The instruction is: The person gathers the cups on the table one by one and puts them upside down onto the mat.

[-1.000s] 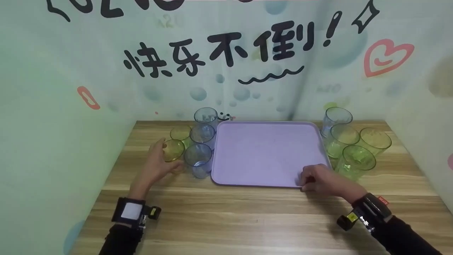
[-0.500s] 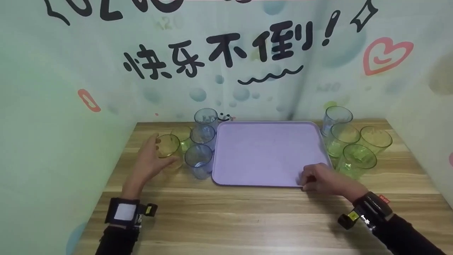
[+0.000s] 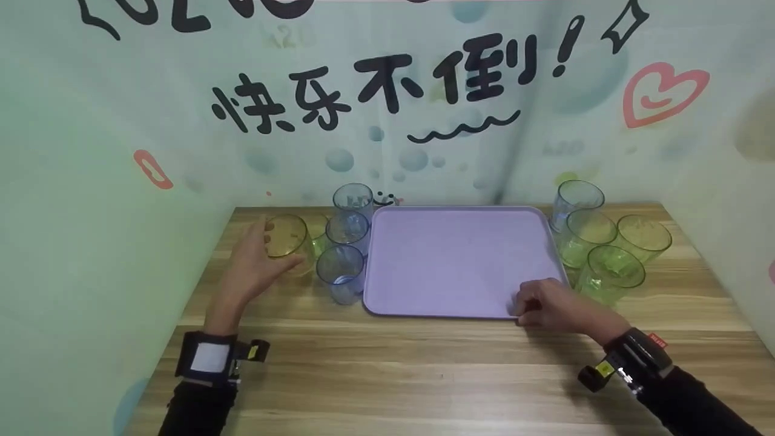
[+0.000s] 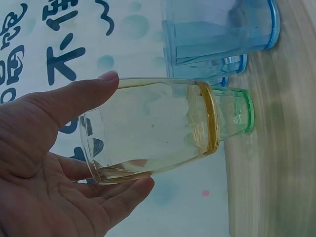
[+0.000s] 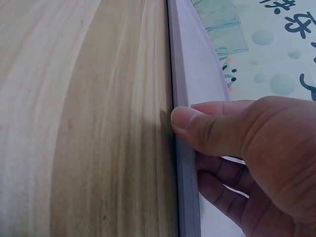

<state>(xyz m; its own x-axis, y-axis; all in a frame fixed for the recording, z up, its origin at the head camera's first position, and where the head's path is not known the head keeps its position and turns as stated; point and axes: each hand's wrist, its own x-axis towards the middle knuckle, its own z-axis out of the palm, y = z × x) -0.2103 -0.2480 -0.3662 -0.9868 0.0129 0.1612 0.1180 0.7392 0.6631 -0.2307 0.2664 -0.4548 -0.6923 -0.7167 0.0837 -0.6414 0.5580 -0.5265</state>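
Observation:
My left hand (image 3: 245, 272) holds an amber-tinted drinking glass (image 4: 158, 126) upright, thumb on one side and fingers on the other. In the left wrist view its thick base is raised off the table. Behind that glass, partly hidden by it, stands a green glass (image 4: 236, 112). Just to the right are three blue glasses in a row, the nearest blue glass (image 3: 340, 275) beside the tray. My right hand (image 3: 554, 306) grips the near right edge of a lilac tray (image 3: 448, 260), with the thumb (image 5: 185, 118) on the outer side of the rim.
Right of the tray stand a blue glass (image 3: 577, 203), a front green glass (image 3: 613, 275), another greenish glass (image 3: 587, 239) and a yellowish glass (image 3: 645, 236). A printed wall cloth (image 3: 387, 163) rises behind the wooden table (image 3: 412, 375).
My left hand has drawn the amber glass away from the blue glasses to the left, then farther back and up. The right hand and tray stay where they were.

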